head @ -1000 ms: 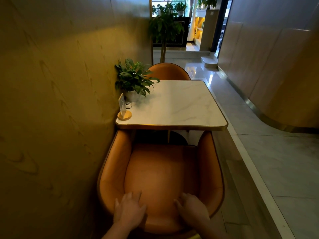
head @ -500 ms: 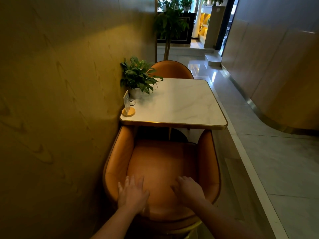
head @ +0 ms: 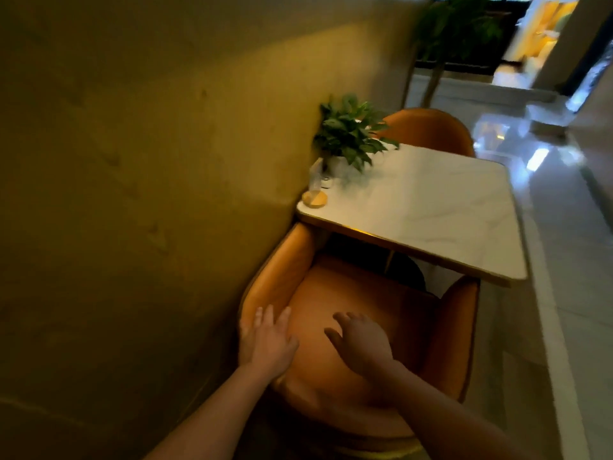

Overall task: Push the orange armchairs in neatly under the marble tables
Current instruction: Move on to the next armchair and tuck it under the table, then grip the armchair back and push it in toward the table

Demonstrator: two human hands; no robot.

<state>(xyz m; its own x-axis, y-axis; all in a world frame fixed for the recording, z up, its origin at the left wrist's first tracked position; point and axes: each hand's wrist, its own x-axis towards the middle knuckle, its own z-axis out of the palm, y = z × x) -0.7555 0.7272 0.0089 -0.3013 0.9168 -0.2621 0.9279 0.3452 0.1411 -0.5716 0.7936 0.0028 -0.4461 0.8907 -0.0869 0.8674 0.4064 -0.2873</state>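
Change: both forearms are reaching further into the frame than half a second ago; the view is swinging left, so the table is now sitting right of centre and tilted.
Left hand [head: 268, 343]: lying palm down at lower centre, fingers straight and together, resting on the near armchair [head: 454, 330] at its back left corner.
Right hand [head: 360, 341]: lying palm down just right of the left, fingers spread, over the backrest's inner face; contact cannot be confirmed.
Grip: neither hand is gripping; both are staying flat and wide.
Near armchair: standing against the wall [head: 149, 161], armrest fronts sitting at the near edge of the marble table [head: 431, 207], seat mostly exposed.
Far armchair [head: 431, 129]: showing behind the table, upper right.
Tabletop: potted plant [head: 351, 134] and sign stand [head: 315, 197] sitting along the wall side.
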